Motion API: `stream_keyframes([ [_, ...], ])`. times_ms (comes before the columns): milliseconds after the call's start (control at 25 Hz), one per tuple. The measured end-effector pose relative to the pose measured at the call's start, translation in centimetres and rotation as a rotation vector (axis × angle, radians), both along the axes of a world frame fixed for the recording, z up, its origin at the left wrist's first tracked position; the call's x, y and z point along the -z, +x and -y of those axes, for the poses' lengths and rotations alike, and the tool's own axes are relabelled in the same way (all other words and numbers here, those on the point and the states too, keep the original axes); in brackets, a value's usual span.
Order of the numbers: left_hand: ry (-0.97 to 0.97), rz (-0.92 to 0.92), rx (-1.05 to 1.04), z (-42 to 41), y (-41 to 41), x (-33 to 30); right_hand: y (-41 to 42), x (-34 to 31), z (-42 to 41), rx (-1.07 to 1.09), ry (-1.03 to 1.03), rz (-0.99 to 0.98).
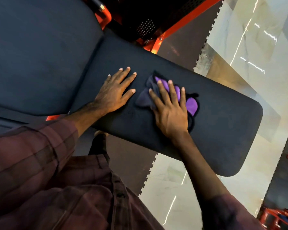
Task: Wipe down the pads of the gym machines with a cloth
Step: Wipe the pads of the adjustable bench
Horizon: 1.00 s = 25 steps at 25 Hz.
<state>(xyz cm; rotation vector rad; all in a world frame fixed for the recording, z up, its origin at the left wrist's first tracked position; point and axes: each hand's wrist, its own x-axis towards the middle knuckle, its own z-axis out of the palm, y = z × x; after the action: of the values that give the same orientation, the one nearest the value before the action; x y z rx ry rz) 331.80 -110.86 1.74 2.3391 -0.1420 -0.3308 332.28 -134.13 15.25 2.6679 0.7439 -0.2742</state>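
The big dark back pad [37,52] runs off the top and left edges. Beside it lies the long black seat pad [214,130], its near edge partly hidden by my arms. My left hand [115,93] rests flat on it, fingers spread. Just beside it, my right hand [170,112] presses the purple cloth [192,105] onto the pad with straight, spread fingers; much of the cloth is covered by my palm.
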Motion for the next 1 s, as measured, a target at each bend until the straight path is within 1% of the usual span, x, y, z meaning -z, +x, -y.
stream_keyframes([
  [80, 0.004, -0.003, 0.001, -0.2, -0.2, 0.1, -0.9, -1.1, 1.9, -0.058, 0.001, -0.016],
  [120, 0.006, -0.004, 0.004, -0.2, -0.3, 0.2, 0.1, -1.1, 2.1, -0.014, -0.003, 0.022],
  [200, -0.006, -0.006, 0.009, -0.3, -0.3, 0.3, 2.8, -0.3, 0.6, 0.158, 0.029, 0.122],
  [240, -0.018, -0.005, 0.009, -0.4, -0.3, 0.3, 3.4, 0.3, -0.7, 0.221, 0.027, 0.127],
  [280, -0.028, -0.001, 0.01, -0.5, -0.4, 0.4, 3.2, 0.8, -1.9, 0.23, 0.023, 0.106],
  [320, -0.03, 0.003, 0.01, -0.7, -0.5, 0.6, 2.1, 1.2, -2.4, 0.182, 0.018, 0.076],
  [400, -0.02, 0.004, 0.002, -1.2, -1.0, 0.9, -1.3, 0.7, -1.4, 0.014, -0.007, -0.012],
  [480, -0.018, -0.01, -0.01, -1.8, -1.5, 1.2, -3.2, -1.0, 0.7, -0.063, -0.021, -0.05],
  [520, -0.017, -0.016, -0.013, -1.9, -1.8, 1.4, -2.8, -1.3, 1.2, -0.047, -0.027, -0.02],
  [640, -0.012, -0.021, -0.02, -2.4, -2.5, 1.7, 0.1, 0.4, -1.2, 0.197, 0.022, 0.114],
  [680, -0.012, -0.02, -0.025, -2.6, -2.6, 1.8, 0.4, 1.1, -2.7, 0.242, 0.023, 0.102],
  [720, -0.01, -0.022, -0.029, -2.7, -2.8, 1.9, -0.2, 1.6, -3.7, 0.219, 0.011, 0.065],
  [760, -0.007, -0.027, -0.034, -2.9, -3.0, 2.1, -1.4, 1.9, -3.8, 0.128, -0.001, 0.018],
  [840, -0.003, -0.039, -0.04, -3.4, -3.4, 2.4, -4.4, 0.8, -2.0, -0.073, -0.016, -0.085],
  [880, -0.003, -0.046, -0.039, -3.8, -3.7, 2.5, -5.5, -0.2, -0.8, -0.114, -0.013, -0.103],
  [920, -0.003, -0.052, -0.039, -4.1, -3.9, 2.7, -5.8, -0.7, 0.2, -0.115, -0.01, -0.084],
  [1000, 0.004, -0.06, -0.048, -4.6, -4.6, 2.8, -4.9, -0.4, 0.2, 0.013, 0.006, 0.017],
])
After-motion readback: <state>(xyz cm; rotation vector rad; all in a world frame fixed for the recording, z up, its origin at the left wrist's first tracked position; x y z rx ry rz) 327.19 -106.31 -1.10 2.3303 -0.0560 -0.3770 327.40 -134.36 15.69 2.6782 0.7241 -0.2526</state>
